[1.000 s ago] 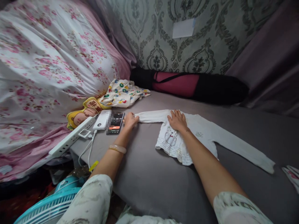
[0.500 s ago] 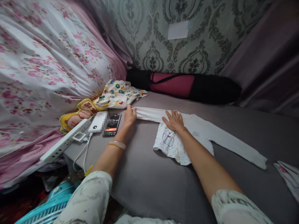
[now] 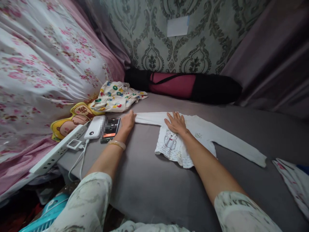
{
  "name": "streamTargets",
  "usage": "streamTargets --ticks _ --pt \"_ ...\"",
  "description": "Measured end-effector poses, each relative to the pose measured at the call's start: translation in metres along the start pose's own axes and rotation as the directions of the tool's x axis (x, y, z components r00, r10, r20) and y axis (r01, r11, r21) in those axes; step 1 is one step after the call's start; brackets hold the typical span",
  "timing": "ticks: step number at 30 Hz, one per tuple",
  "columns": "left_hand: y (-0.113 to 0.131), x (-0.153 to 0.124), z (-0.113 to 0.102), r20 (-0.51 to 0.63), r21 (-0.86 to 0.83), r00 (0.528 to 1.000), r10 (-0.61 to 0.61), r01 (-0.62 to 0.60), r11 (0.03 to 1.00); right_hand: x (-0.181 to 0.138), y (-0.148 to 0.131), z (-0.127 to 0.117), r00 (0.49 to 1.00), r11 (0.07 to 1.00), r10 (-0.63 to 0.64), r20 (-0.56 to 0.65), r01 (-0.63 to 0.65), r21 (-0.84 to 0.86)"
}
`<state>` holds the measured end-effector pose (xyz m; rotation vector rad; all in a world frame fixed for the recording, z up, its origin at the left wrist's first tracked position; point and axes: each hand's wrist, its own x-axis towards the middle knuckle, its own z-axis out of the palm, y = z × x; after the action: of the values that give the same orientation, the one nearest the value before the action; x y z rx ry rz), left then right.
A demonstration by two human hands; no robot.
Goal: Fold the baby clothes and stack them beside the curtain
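A small white long-sleeved shirt [image 3: 205,135] with a bear print lies spread flat on the grey bed surface [image 3: 154,180]. My left hand [image 3: 127,121] is closed on the cuff of its left sleeve, which is stretched out sideways. My right hand [image 3: 175,122] lies flat, fingers spread, on the shirt's shoulder near the collar. The other sleeve runs out to the right, untouched.
A phone [image 3: 110,129] and a white power bank [image 3: 94,131] lie just left of my left hand, with a power strip [image 3: 58,151] and cable beside them. A patterned garment [image 3: 116,100], floral bedding [image 3: 43,74], a dark roll bag [image 3: 185,87] and another cloth [image 3: 292,183] surround the area.
The view has shifted, so everything sits further left in frame. My left hand has pulled the sleeve out straighter; my right hand stays pressed on the shirt.
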<state>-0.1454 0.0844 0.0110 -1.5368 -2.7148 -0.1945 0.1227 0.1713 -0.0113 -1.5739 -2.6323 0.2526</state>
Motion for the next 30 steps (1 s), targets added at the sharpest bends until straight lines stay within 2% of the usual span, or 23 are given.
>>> streamTargets --ticks 4,10,13,15,18,20,21,22,24,25,26,27,29,30 --pt "0.000 0.006 -0.001 -0.009 0.004 1.000 0.004 -0.004 1.000 -0.002 0.001 0.000 1.000 1.000 -0.020 -0.004 0.020 0.006" --pt "-0.001 0.012 0.010 -0.028 -0.023 0.999 -0.024 0.024 0.999 -0.001 -0.002 -0.004 1.000 0.999 -0.004 0.003 0.004 0.048" --pt "-0.001 0.012 0.011 -0.010 -0.059 0.999 -0.051 0.050 0.997 -0.001 0.001 -0.019 0.994 0.985 -0.019 0.104 0.001 0.171" --pt "-0.001 0.009 0.008 -0.015 -0.111 0.998 -0.061 0.059 0.992 -0.007 0.008 -0.032 0.993 0.952 -0.038 0.111 0.002 0.307" --pt "-0.006 0.001 -0.001 -0.089 -0.202 0.993 -0.082 0.063 0.977 -0.033 0.030 -0.044 0.997 0.891 -0.029 -0.065 0.055 0.451" --pt "-0.010 -0.011 -0.008 -0.140 -0.239 0.986 -0.094 0.058 0.969 -0.062 0.051 -0.047 0.984 0.863 0.041 -0.175 0.053 0.502" --pt "-0.011 -0.019 -0.012 -0.147 -0.251 0.985 -0.085 0.046 0.967 -0.079 0.063 -0.046 0.975 0.854 0.104 -0.196 0.013 0.519" --pt "-0.012 -0.028 -0.015 -0.134 -0.267 0.989 -0.056 0.019 0.963 -0.097 0.075 -0.045 0.964 0.848 0.170 -0.205 -0.038 0.528" --pt "-0.012 -0.052 -0.020 -0.026 -0.349 0.998 0.065 -0.070 0.935 -0.132 0.098 -0.042 0.942 0.818 0.290 -0.168 -0.153 0.555" --pt "-0.010 -0.065 -0.021 0.064 -0.424 0.985 0.162 -0.120 0.898 -0.149 0.108 -0.041 0.930 0.797 0.338 -0.143 -0.202 0.570" --pt "-0.007 -0.079 -0.022 0.165 -0.513 0.949 0.270 -0.151 0.845 -0.165 0.117 -0.039 0.920 0.785 0.372 -0.126 -0.239 0.572" --pt "-0.003 -0.094 -0.022 0.252 -0.594 0.892 0.376 -0.164 0.787 -0.179 0.123 -0.038 0.910 0.776 0.399 -0.108 -0.273 0.569" --pt "0.008 -0.120 -0.021 0.330 -0.675 0.781 0.530 -0.197 0.711 -0.204 0.127 -0.037 0.900 0.758 0.433 -0.038 -0.342 0.555" --pt "0.014 -0.132 -0.019 0.331 -0.688 0.750 0.573 -0.224 0.690 -0.215 0.126 -0.038 0.894 0.743 0.448 0.021 -0.386 0.547"
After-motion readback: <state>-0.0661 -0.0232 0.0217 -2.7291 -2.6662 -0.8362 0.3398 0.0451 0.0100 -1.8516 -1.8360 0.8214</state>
